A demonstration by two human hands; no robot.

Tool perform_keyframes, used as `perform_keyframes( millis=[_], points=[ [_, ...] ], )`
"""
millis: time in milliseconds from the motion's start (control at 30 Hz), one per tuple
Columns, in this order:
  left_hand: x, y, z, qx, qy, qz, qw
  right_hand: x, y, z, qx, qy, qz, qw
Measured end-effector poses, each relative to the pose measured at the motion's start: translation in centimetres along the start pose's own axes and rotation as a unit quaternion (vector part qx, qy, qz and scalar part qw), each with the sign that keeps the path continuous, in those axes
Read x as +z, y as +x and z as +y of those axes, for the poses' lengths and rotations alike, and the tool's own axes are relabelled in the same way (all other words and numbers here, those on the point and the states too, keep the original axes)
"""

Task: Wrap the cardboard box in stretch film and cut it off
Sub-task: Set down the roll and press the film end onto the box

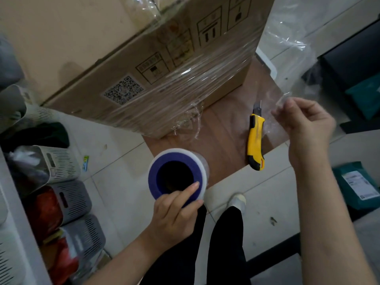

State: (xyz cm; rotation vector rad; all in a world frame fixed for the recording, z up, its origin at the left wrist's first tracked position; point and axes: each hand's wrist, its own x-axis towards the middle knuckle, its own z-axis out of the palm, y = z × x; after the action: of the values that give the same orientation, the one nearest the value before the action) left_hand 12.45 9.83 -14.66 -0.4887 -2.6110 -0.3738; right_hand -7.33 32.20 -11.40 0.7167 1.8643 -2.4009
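A person looks down at a small brown wooden surface (226,128) standing on a pale tiled floor (267,192). A large cardboard box (144,64) sits on it, overhanging the edge, its lower half banded in clear film (195,79). The left hand (174,214) grips a roll (178,177) of film with a purple core, its open end facing up, just in front of the surface. The right hand (306,122) is closed, pinching a loose sheet of film that rises toward the box's far corner. A yellow knife (255,140) with its blade out lies on the surface beside that hand. Slotted baskets (67,182) of goods line the left side. Teal parcels (355,186) lie on the floor at right. Black trouser legs and a pale shoe (238,200) show below.
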Motion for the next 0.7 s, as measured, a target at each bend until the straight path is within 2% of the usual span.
perform_keyframes(
  millis=[167, 233, 367, 533, 600, 700],
  points=[
    [1.4, 3.0, 1.7, 0.023, -0.039, 0.050, 0.998, 1.6, -3.0, -0.6, 0.076, 0.094, -0.079, 0.990],
    [2.0, 4.6, 2.3, 0.014, -0.056, 0.056, 0.997, 2.4, -4.1, 0.0, 0.122, 0.120, -0.088, 0.981],
    [1.8, 4.0, 2.5, -0.014, -0.063, 0.040, 0.997, 3.5, -5.7, 1.3, 0.197, 0.166, -0.092, 0.962],
    [-0.4, 3.5, 1.6, -0.038, -0.085, -0.034, 0.995, 4.3, -6.9, 1.4, 0.216, 0.237, -0.145, 0.936],
    [-2.0, 5.1, 1.6, -0.084, -0.142, -0.041, 0.985, 4.5, -7.1, 1.2, 0.224, 0.242, -0.170, 0.929],
    [-4.5, 9.4, 1.1, -0.186, -0.204, 0.001, 0.961, 4.8, -7.6, 1.1, 0.237, 0.243, -0.205, 0.918]
  ],
)
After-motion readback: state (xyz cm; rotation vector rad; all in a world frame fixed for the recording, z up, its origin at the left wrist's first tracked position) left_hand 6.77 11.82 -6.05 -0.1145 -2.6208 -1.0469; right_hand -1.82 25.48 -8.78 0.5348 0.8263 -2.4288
